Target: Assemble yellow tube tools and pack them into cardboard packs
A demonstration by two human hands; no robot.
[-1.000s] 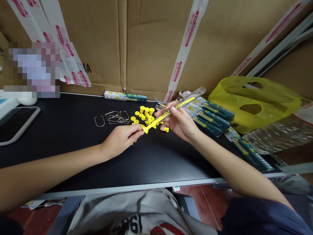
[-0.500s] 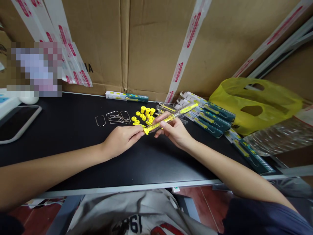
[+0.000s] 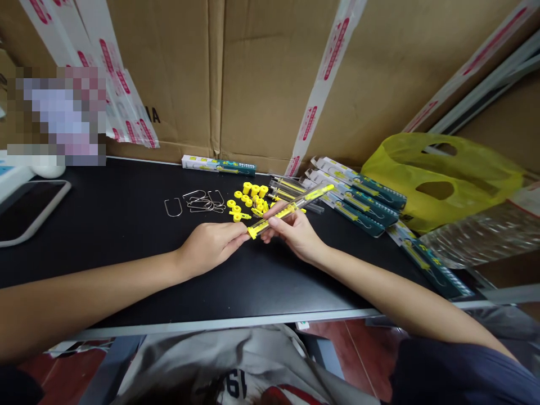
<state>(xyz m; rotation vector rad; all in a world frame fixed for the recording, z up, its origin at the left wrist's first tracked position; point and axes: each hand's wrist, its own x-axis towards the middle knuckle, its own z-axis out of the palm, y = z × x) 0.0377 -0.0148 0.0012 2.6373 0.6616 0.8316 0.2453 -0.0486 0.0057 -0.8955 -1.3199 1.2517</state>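
A clear tubular spring scale (image 3: 291, 208) with yellow parts slants up to the right over the black table. My right hand (image 3: 300, 233) is wrapped round its tube, thumb on top. At the lower end, my left hand (image 3: 217, 241) pinches the yellow end piece (image 3: 253, 231), and the fingertips partly hide what they grip. Just beyond the hands lie several small yellow caps and rings (image 3: 254, 190). Bent wire hooks (image 3: 205, 201) are heaped left of them. Behind my right hand lie more clear tubes (image 3: 291, 188) with yellow parts.
Several printed spring scale boxes (image 3: 358, 194) are stacked at the right, beside a yellow plastic bag (image 3: 442, 185). A single box (image 3: 218, 166) lies along the back by the cardboard. At the far left rests a phone (image 3: 31, 211). The table's pale front edge (image 3: 228, 324) runs near my body.
Both hands have shifted slightly down toward me with the spring scale. Its upper end has swung a little lower and to the left. Both hands keep their grip.
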